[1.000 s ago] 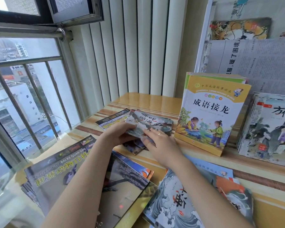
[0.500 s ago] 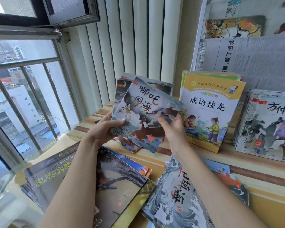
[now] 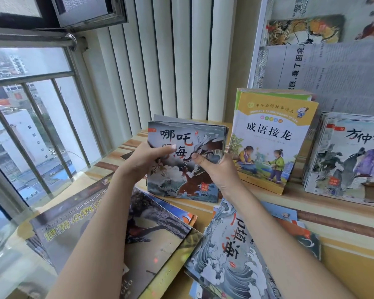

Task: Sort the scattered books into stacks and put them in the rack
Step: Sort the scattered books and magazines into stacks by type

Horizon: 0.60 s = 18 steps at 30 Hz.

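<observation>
Both hands, left hand [image 3: 143,162] and right hand [image 3: 217,169], hold the small stack [image 3: 186,160] upright, fingers pinching its sides just above the worktop [image 3: 203,209]; I think they should tap it even, then slide it beside the yellow book [image 3: 270,143] right of the fingers.

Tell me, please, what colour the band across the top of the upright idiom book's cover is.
Yellow, on the idiom book, seen in the head view.

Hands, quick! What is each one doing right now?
Left hand: grips the small stack of grey picture books.
Right hand: grips the same stack, thumb on the cover.
</observation>
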### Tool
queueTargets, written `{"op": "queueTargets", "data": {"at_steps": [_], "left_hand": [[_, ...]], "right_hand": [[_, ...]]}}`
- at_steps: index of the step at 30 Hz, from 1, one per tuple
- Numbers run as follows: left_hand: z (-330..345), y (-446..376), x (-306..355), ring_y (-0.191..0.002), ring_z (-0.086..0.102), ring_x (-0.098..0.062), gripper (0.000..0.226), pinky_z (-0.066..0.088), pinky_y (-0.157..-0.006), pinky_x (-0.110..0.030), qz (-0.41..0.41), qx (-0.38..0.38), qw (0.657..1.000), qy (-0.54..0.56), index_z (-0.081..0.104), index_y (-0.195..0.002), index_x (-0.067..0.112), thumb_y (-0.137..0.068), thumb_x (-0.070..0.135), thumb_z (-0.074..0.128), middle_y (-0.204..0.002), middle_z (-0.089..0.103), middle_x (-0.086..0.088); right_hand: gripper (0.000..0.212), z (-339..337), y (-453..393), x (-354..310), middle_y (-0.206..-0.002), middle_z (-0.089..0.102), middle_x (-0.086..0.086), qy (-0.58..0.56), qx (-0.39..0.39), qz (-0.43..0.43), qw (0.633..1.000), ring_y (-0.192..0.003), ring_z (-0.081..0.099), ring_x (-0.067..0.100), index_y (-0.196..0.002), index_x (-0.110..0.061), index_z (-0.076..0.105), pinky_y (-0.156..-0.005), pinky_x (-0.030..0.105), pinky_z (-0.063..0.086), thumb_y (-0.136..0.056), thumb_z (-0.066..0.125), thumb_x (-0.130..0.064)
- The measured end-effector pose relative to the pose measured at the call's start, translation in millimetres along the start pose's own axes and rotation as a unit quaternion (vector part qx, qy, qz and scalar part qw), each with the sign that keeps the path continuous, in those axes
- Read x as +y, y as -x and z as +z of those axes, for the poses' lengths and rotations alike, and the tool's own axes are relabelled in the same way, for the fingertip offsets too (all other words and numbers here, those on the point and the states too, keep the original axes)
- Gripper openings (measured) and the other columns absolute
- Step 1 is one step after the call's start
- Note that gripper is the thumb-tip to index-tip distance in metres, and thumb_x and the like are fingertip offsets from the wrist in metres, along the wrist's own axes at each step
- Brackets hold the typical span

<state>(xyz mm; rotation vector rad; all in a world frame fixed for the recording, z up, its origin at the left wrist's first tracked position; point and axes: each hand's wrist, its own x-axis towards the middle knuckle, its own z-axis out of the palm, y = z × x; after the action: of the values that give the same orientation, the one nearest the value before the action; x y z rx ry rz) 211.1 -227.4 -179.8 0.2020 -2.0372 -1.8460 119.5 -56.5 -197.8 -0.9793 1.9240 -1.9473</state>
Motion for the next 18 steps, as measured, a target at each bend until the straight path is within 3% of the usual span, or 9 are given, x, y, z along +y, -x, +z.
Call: {"op": "queueTargets", "data": {"at_steps": [2, 3, 6, 8, 9, 12, 13, 15, 18], "left_hand": [[2, -6, -1, -0.087, 0.059, -0.035, 0.042, 0.046, -0.081, -0.045, 0.007, 0.019, 1.0, -0.002, 0.057, -0.073, 0.007, -0.063, 0.037, 0.084, -0.09, 0.062, -0.028], [5, -9, 0, -0.09, 0.061, -0.033, 0.05, 0.049, -0.081, -0.043, 0.013, 0.03, 0.999, 0.003, 0.056, -0.084, 0.006, -0.062, 0.041, 0.084, -0.096, 0.065, -0.027], [26, -11, 12, -0.075, 0.071, -0.014, 0.029, 0.056, -0.058, -0.024, 0.027, 0.013, 1.0, 0.005, 0.06, -0.103, 0.013, -0.079, 0.022, 0.074, -0.086, 0.074, 0.001], [44, -9, 23, -0.058, 0.067, -0.009, 0.02, 0.05, -0.044, -0.018, 0.001, -0.021, 1.0, -0.02, 0.058, -0.105, 0.01, -0.088, 0.018, 0.063, -0.075, 0.072, 0.004], [50, -10, 27, -0.06, 0.067, -0.011, 0.026, 0.05, -0.046, -0.019, -0.014, -0.042, 0.998, -0.035, 0.058, -0.106, 0.009, -0.087, 0.026, 0.063, -0.079, 0.072, 0.002], [66, -5, 44, -0.081, 0.065, -0.023, 0.057, 0.053, -0.073, -0.034, -0.058, -0.086, 0.989, -0.105, 0.061, -0.111, 0.011, -0.077, 0.056, 0.067, -0.1, 0.068, -0.007], [72, -1, 49, -0.074, 0.061, -0.022, 0.058, 0.05, -0.068, -0.031, -0.075, -0.092, 0.985, -0.124, 0.06, -0.111, 0.01, -0.078, 0.058, 0.065, -0.096, 0.065, -0.007], [87, 11, 53, -0.061, 0.052, -0.012, 0.047, 0.042, -0.055, -0.021, -0.104, -0.102, 0.973, -0.179, 0.059, -0.108, 0.01, -0.087, 0.051, 0.058, -0.085, 0.059, -0.005], [112, 38, 41, -0.064, 0.052, -0.005, 0.03, 0.043, -0.058, -0.016, -0.156, -0.13, 0.952, -0.228, 0.059, -0.099, 0.014, -0.094, 0.042, 0.052, -0.081, 0.054, 0.001]], "right_hand": [[0.052, -1, -4, -5, -0.046, 0.029, -0.004, 0.004, 0.034, -0.02, 0.999, -0.045, 0.027, 0.014, -0.049, -0.017, 0.033, -0.052, 0.025, 0.025, -0.08, 0.073, -0.027], [0.05, -3, -6, -10, -0.046, 0.031, -0.006, -0.01, 0.066, -0.028, 0.997, -0.045, 0.027, 0.011, -0.049, -0.02, 0.034, -0.05, 0.025, 0.025, -0.08, 0.074, -0.026], [0.023, -20, -3, -34, -0.062, 0.057, -0.005, -0.088, 0.175, -0.022, 0.98, -0.059, 0.049, 0.009, -0.062, -0.019, 0.06, -0.059, 0.022, 0.037, -0.079, 0.075, -0.025], [0.017, -36, 2, -46, -0.08, 0.064, -0.007, -0.096, 0.197, 0.019, 0.976, -0.077, 0.056, 0.011, -0.078, -0.018, 0.063, -0.069, 0.024, 0.04, -0.078, 0.075, -0.029], [0.027, -47, 7, -50, -0.093, 0.062, -0.004, -0.078, 0.2, 0.058, 0.975, -0.089, 0.055, 0.014, -0.089, -0.012, 0.061, -0.075, 0.026, 0.041, -0.078, 0.075, -0.032], [0.071, -79, 32, -59, -0.128, 0.045, 0.003, -0.032, 0.176, 0.156, 0.971, -0.12, 0.04, 0.019, -0.132, -0.001, 0.038, -0.099, 0.038, 0.033, -0.079, 0.074, -0.033], [0.075, -86, 46, -59, -0.137, 0.041, 0.006, -0.026, 0.16, 0.179, 0.97, -0.125, 0.037, 0.02, -0.137, -0.002, 0.032, -0.102, 0.039, 0.031, -0.081, 0.073, -0.03], [0.069, -97, 74, -53, -0.14, 0.042, 0.01, -0.028, 0.149, 0.207, 0.966, -0.123, 0.041, 0.022, -0.136, -0.006, 0.035, -0.099, 0.037, 0.032, -0.082, 0.073, -0.023], [0.073, -110, 117, -32, -0.14, 0.045, 0.011, -0.043, 0.178, 0.242, 0.953, -0.125, 0.044, 0.025, -0.134, -0.008, 0.037, -0.098, 0.039, 0.034, -0.076, 0.079, -0.023]]}}
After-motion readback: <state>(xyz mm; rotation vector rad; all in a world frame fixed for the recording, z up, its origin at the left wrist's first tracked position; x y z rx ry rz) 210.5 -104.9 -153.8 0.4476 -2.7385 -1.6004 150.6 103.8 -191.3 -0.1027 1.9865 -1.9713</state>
